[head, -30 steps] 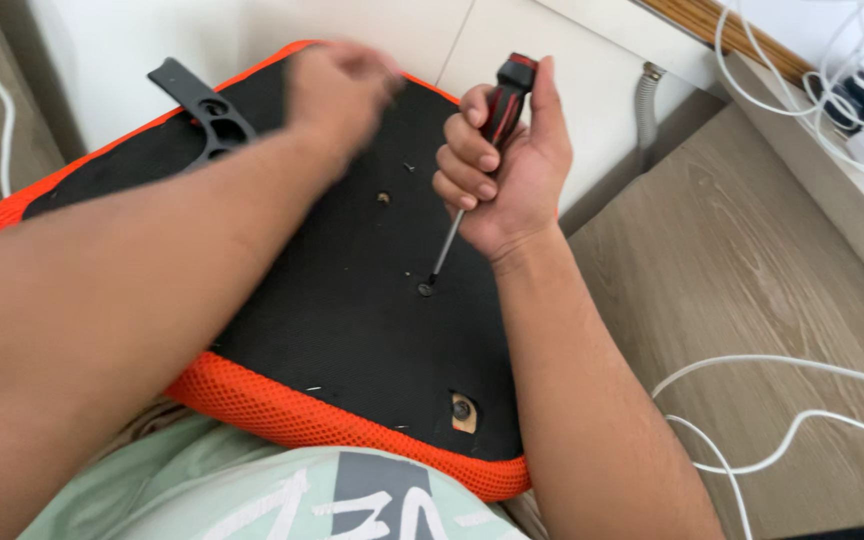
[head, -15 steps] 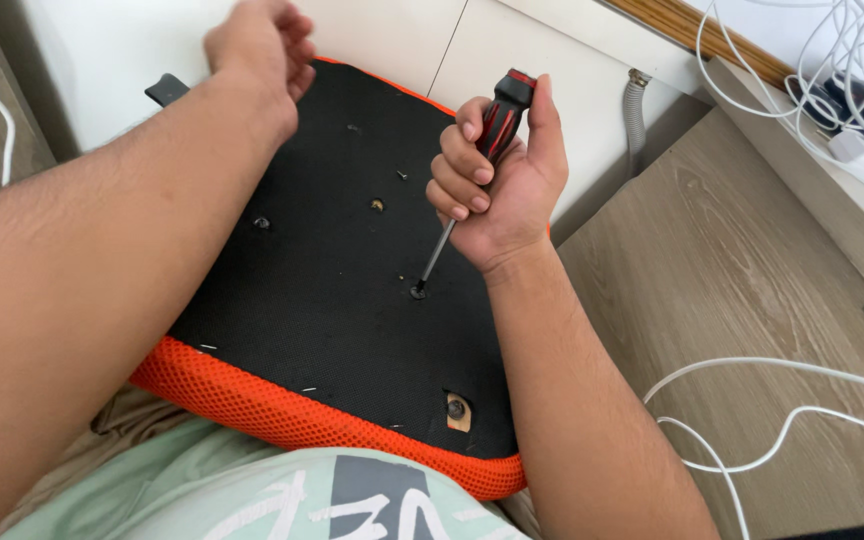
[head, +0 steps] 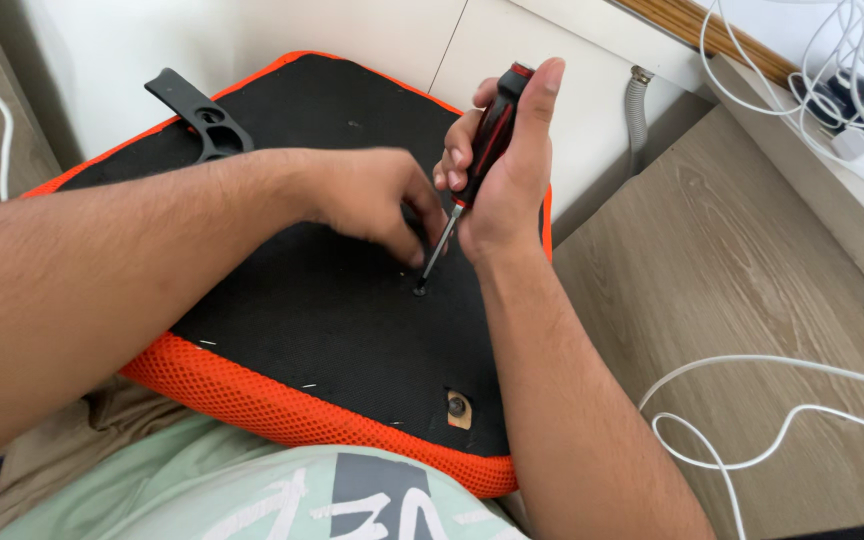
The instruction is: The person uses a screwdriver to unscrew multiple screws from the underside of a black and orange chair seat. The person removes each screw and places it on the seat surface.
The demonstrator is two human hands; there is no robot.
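Right hand (head: 502,170): closed around the red-and-black handle of a screwdriver (head: 479,150), thumb laid up along the handle's far side, fingers wrapped on the near side. The tool stands tilted, handle leaning away and to the right, its thin metal shaft running down-left to the tip.

Screw (head: 419,290): small dark fastener set in the black underside of the seat cushion (head: 332,320); the screwdriver tip sits on it.

Left hand (head: 377,200): reaches across from the left, fingers bunched and pointing down beside the shaft, just above the screw. It is blurred; whether the fingertips pinch the shaft or merely touch it cannot be told.

Seat cushion: flat black fabric panel with an orange mesh border, resting across the person's lap against a pale green shirt (head: 282,495). A second fastener (head: 460,408) shows in a small cut-out near the front edge.

Black plastic bracket (head: 197,115): lies at the cushion's far left corner.

White cables (head: 752,420): loop over the wooden floor (head: 752,280) to the right.
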